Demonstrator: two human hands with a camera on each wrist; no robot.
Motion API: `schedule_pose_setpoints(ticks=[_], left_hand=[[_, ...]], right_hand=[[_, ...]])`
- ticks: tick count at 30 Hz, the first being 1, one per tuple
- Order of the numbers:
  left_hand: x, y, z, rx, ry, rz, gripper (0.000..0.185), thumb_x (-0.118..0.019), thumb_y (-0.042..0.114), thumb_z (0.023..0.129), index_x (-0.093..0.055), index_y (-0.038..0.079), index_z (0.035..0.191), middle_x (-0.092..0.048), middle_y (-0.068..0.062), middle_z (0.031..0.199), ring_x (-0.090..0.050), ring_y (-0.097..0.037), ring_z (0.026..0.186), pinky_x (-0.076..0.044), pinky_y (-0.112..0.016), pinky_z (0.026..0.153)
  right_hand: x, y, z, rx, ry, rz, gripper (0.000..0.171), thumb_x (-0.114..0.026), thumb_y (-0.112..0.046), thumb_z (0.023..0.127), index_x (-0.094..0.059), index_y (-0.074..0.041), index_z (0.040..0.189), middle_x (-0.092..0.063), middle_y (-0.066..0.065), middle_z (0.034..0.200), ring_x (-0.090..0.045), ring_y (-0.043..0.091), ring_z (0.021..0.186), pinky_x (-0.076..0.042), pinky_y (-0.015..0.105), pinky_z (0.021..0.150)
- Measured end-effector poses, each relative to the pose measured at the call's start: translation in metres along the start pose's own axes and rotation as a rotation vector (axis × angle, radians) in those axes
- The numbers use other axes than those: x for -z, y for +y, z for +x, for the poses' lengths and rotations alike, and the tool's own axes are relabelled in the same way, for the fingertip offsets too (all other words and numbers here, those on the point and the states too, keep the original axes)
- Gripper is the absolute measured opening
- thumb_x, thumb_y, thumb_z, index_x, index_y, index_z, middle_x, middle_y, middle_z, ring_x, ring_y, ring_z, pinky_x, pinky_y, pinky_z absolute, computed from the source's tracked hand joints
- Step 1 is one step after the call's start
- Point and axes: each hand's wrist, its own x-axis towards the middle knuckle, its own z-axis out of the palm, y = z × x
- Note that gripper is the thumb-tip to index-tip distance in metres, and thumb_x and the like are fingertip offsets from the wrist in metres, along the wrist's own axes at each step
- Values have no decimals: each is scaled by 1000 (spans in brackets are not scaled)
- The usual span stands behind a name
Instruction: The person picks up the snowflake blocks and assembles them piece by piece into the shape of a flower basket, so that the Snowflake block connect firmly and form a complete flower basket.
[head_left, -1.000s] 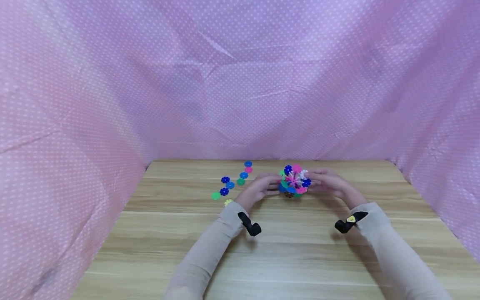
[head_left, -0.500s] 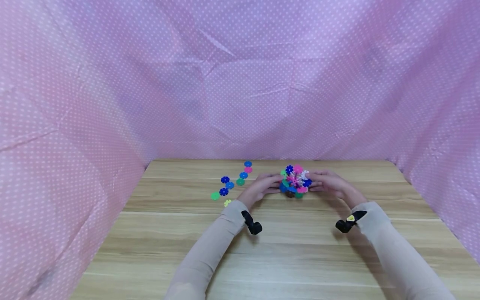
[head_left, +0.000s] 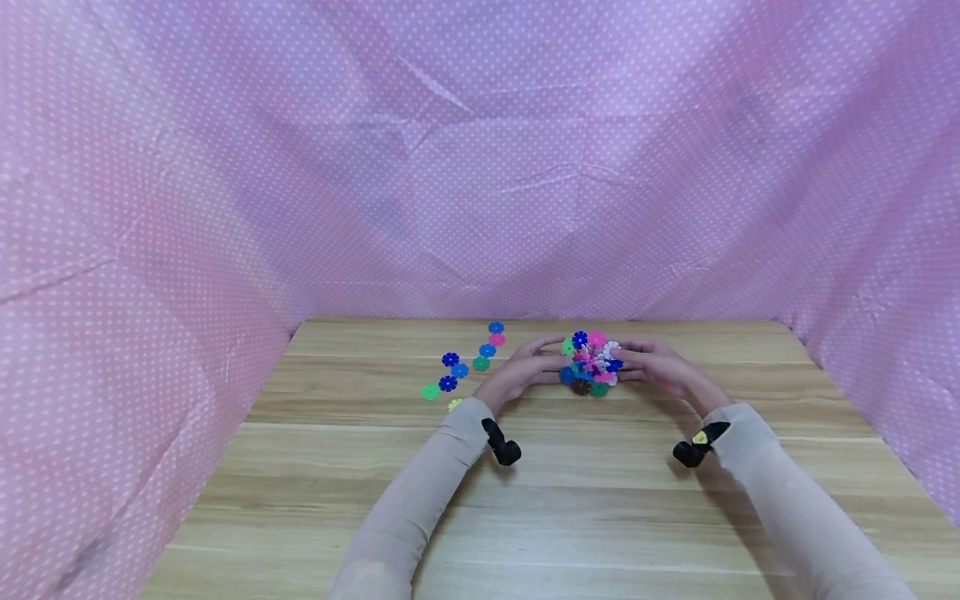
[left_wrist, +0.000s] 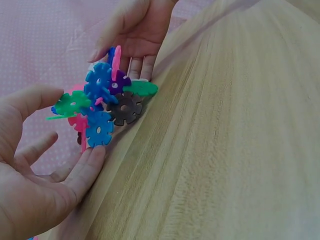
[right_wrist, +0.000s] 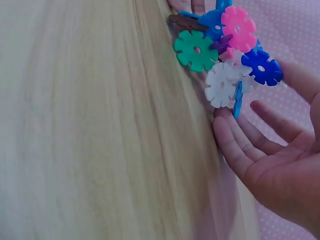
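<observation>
Cluster of interlocked plastic discs near far tabletop edge, cupped between left hand and right hand, fingers nearly straight; probably light, stiff, separable—best supported from both sides.

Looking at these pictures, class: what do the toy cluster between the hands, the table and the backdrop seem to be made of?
Toy cluster: likely moulded plastic, from its thin, bright, smooth notched discs slotted together. Table: wood or wood-look laminate, with pale matt grain in long planks; which one cannot be told. Backdrop: thin woven cloth, pink with white dots, creased and draped.
</observation>
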Motion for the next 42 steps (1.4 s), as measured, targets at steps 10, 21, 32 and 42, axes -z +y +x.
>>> schedule_pose_setpoints(ticks=[10, 21, 32, 42], left_hand=[[0, 7, 3, 0, 13, 83, 62, -67, 20, 99, -42, 18, 156, -54, -16, 145, -58, -32, 131, -53, -42, 106], [3, 11, 10, -21, 6, 176, 63, -71, 22, 96, -46, 21, 154, -54, -15, 146, -60, -30, 127, -57, -39, 100], [6, 12, 10, -22, -4, 189, 64, -71, 26, 96, -45, 20, 155, -51, -11, 151, -57, -30, 131, -56, -41, 101], [8, 17, 5, 14, 9, 163, 67, -71, 30, 96, -42, 17, 155, -52, -13, 150, -51, -34, 138, -52, -44, 108]], right_hand=[[1, -1, 1, -3, 18, -267, 73, -69, -22, 98, -33, 2, 156, -40, 29, 155, -51, 33, 133, -48, 37, 110], [-1, -8, 5, 0, 43, -280, 70, -68, -25, 98, -35, 3, 154, -39, 27, 157, -39, 43, 144, -33, 54, 120], [-2, -8, 5, 13, 69, -306, 62, -69, -24, 98, -45, 1, 150, -51, 25, 147, -51, 25, 131, -44, 21, 99], [-5, -16, 1, 6, 77, -280, 70, -66, -24, 99, -33, -3, 157, -41, 29, 155, -42, 44, 140, -38, 54, 117]])
